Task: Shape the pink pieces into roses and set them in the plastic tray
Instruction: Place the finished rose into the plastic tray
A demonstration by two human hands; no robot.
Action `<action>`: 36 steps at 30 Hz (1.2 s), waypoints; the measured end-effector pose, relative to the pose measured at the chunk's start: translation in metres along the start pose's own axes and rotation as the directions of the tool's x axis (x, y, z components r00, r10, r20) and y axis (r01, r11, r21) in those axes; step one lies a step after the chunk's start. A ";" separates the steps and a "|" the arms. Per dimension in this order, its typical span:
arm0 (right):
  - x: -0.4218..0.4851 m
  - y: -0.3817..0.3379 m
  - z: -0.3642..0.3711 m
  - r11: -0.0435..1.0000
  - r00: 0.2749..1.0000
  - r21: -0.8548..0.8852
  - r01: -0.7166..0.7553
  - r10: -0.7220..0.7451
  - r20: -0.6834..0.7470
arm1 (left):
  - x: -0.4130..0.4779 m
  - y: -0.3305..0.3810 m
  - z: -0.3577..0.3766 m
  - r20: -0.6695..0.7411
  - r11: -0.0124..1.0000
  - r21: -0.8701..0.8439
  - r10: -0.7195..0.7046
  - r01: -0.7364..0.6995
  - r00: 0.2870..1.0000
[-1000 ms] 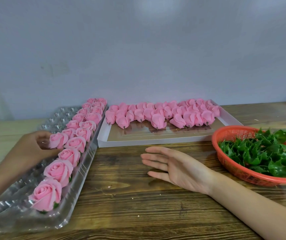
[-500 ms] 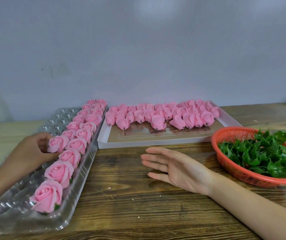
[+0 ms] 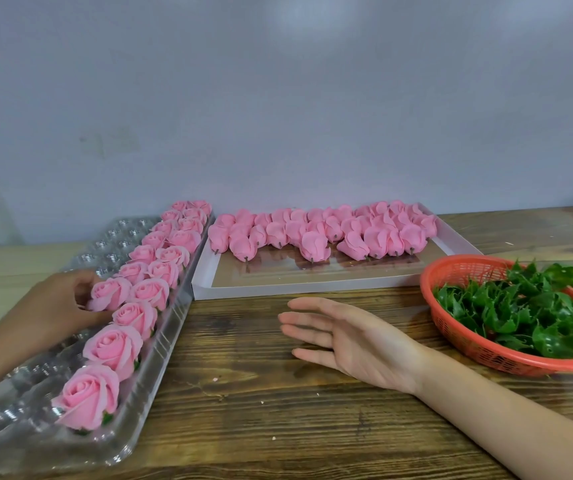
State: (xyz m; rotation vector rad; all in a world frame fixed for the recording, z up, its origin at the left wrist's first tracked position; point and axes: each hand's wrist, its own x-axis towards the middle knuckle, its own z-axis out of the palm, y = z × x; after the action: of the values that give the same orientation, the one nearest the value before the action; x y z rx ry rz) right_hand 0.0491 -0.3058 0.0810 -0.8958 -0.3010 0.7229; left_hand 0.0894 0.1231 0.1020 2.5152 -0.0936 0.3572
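Observation:
A clear plastic tray (image 3: 153, 375) with round cups lies at the left. Several finished pink roses fill its right-hand cups in two rows. My left hand (image 3: 53, 306) holds one pink rose (image 3: 109, 293) in the tray, fingers curled round its left side. Several unshaped pink pieces (image 3: 316, 233) lie in rows on a white cardboard tray (image 3: 312, 289) at the back. My right hand (image 3: 354, 341) rests open on the wooden table, palm up, fingers pointing left, holding nothing.
A red plastic basket (image 3: 451, 271) with several green leaf caps (image 3: 520, 306) stands at the right. A grey wall rises behind the table. Bare wood (image 3: 243, 393) lies between the plastic tray and my right arm.
My left hand has shifted the rose slightly within the tray. My right hand has stayed still.

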 end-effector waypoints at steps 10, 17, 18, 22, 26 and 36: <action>0.000 0.000 0.001 1.000 1.000 -0.013 0.000 0.000 0.002 | -0.005 0.004 -0.008 0.023 0.979 -0.182 -0.095 0.097 0.995; 0.000 0.000 0.001 1.000 1.000 -0.018 0.001 -0.001 0.000 | -0.007 0.005 -0.002 0.000 0.974 -0.182 -0.136 0.134 0.991; 0.000 0.000 0.001 1.000 1.000 -0.020 0.000 0.000 0.000 | -0.006 0.007 -0.001 0.003 0.971 -0.185 -0.153 0.151 0.988; -0.001 0.000 0.002 1.000 1.000 -0.020 0.003 -0.003 -0.004 | -0.007 0.018 0.000 0.034 0.972 -0.147 -0.179 0.182 0.983; -0.001 0.000 0.004 1.000 1.000 -0.023 0.003 -0.003 -0.009 | -0.005 0.018 -0.002 0.053 0.979 -0.069 -0.189 0.192 0.981; -0.001 0.000 0.003 1.000 1.000 -0.017 -0.002 0.002 -0.010 | -0.075 0.164 -0.002 -0.151 0.914 0.147 0.398 -0.377 0.905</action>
State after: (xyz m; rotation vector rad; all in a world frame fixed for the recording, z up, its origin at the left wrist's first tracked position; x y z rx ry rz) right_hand 0.0471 -0.3043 0.0830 -0.9159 -0.2980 0.7183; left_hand -0.0073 -0.0121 0.1732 2.5549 -0.5234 0.7673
